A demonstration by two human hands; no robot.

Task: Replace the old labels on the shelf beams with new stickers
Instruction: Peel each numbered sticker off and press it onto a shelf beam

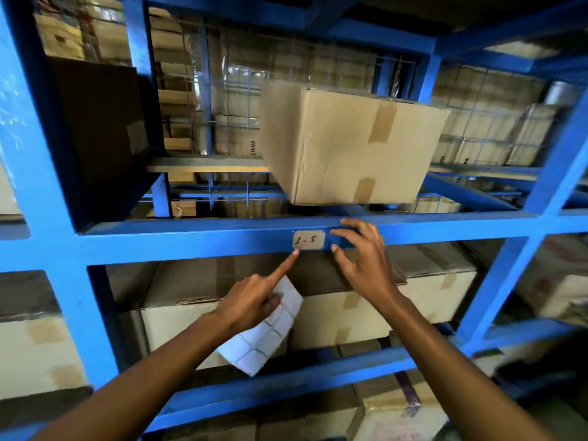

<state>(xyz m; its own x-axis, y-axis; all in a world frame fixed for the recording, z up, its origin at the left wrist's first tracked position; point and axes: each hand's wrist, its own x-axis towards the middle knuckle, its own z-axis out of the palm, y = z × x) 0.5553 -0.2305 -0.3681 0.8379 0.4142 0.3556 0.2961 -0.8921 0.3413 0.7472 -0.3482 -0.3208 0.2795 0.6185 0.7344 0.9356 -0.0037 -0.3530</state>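
Observation:
A small beige label (308, 240) with red handwriting is stuck on the front of a blue shelf beam (191, 241). My left hand (254, 299) grips a white sheet of blank stickers (265, 335) while its index finger points up and touches the label's lower left corner. Just right of the label, my right hand (362, 261) holds nothing, its fingers spread with the tips resting on the beam.
A taped cardboard box (346, 148) stands on the shelf right above the label, and a dark box (101, 128) sits at the upper left. More cartons (439, 281) fill the shelf below. Blue uprights (41, 186) frame the bay, with wire mesh behind.

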